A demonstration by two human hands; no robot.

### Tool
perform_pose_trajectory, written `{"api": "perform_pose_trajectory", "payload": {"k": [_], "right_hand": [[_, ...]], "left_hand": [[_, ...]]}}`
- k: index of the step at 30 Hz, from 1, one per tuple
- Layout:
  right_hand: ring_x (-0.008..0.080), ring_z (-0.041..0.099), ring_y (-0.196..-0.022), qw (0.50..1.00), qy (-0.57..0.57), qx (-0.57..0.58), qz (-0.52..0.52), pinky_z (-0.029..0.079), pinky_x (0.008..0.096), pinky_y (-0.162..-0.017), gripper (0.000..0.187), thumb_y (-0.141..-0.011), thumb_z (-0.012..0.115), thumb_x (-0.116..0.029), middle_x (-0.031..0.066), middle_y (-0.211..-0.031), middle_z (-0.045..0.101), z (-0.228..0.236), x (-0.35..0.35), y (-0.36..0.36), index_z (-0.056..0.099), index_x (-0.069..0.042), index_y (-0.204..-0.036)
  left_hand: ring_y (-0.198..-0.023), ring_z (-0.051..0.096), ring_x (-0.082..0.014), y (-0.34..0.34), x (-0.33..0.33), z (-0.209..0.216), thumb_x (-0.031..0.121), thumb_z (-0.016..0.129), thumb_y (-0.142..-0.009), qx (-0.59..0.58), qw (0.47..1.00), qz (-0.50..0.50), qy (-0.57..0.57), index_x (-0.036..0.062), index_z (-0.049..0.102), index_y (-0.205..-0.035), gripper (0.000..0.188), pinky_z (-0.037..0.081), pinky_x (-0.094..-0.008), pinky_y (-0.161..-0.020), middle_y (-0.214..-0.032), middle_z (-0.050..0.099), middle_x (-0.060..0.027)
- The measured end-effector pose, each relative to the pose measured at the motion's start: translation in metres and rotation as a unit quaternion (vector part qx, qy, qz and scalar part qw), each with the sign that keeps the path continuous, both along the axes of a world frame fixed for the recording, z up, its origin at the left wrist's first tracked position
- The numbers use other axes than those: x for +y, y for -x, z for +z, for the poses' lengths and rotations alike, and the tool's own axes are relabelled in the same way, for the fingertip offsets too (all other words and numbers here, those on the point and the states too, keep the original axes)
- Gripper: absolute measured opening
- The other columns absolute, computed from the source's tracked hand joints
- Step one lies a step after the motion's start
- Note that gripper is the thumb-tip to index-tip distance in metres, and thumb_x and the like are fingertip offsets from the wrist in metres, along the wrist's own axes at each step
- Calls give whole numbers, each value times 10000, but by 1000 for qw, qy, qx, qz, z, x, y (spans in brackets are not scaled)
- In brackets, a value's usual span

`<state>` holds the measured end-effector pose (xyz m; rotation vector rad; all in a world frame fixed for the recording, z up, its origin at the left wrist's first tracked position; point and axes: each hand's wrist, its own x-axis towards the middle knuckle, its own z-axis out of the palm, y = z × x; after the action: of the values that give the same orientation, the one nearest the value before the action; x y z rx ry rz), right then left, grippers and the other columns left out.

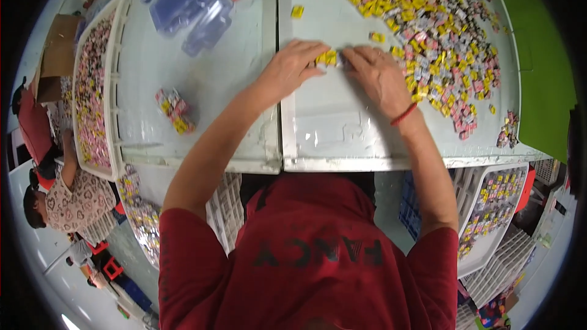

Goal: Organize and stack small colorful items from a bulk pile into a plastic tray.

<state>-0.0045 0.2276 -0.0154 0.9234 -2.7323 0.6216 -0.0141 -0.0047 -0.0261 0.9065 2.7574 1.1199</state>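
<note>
— And there they are, the small yellow pieces (327, 57), upper middle of the frame, right between the hands!
— Left hand (288, 68) half-curled, thumb and fingertips about their left end; how firm the hold, I can't tell.
— Right hand (380, 78) bent at the other end, fingertips blurred; can't tell its grip either.
— Underneath, the pale desk (348, 113)! Mixed heap (431, 46) sprawling upper right, translucent blue plastic (180, 6) upper left!

The wearer's two hands (292, 67) (380, 76), one red bracelet (404, 114), small packets (428, 36) too many to count.
</note>
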Motion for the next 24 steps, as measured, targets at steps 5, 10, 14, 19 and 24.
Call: {"api": "perform_pose_trajectory", "payload": {"k": [5,10,14,19,24], "right_hand": [[304,588,-960,1000,1,-14,3,507,376,-825,378,-813,650,-107,91,-1090,590,-3,0,3,585,-78,-1184],[302,593,-950,1000,-1,-6,5,507,372,-810,357,-815,642,-95,106,-1080,591,6,-2,-10,588,-62,-1166],[276,600,-931,999,10,-21,26,507,362,-786,321,-781,645,-70,109,-1043,601,34,-11,-50,615,-39,-1099],[235,594,-863,998,-22,-41,51,503,339,-778,297,-762,634,-57,77,-989,601,29,-16,-77,643,-43,-1058],[252,589,-904,997,19,-49,55,487,342,-806,363,-712,693,-58,88,-997,614,14,-9,-82,645,-35,-1071]], "left_hand": [[-1006,576,-281,10,8,-2,191,680,-815,98,995,-35,10,49,640,-1098,319,479,-362,-878,-1125,641,-77],[-945,602,-281,1,8,4,172,677,-821,95,995,-31,0,40,666,-1042,257,500,-353,-845,-1077,660,-66],[-887,583,-256,-49,-3,32,103,686,-787,107,993,-33,-47,24,657,-969,201,498,-344,-793,-1012,643,-67],[-883,586,-248,-96,-2,21,68,695,-768,61,997,-6,-37,8,655,-953,199,499,-326,-796,-1013,636,-81],[-917,587,-242,-112,5,9,49,713,-746,56,996,33,-58,-1,655,-954,222,500,-321,-808,-1009,633,-76]]}}
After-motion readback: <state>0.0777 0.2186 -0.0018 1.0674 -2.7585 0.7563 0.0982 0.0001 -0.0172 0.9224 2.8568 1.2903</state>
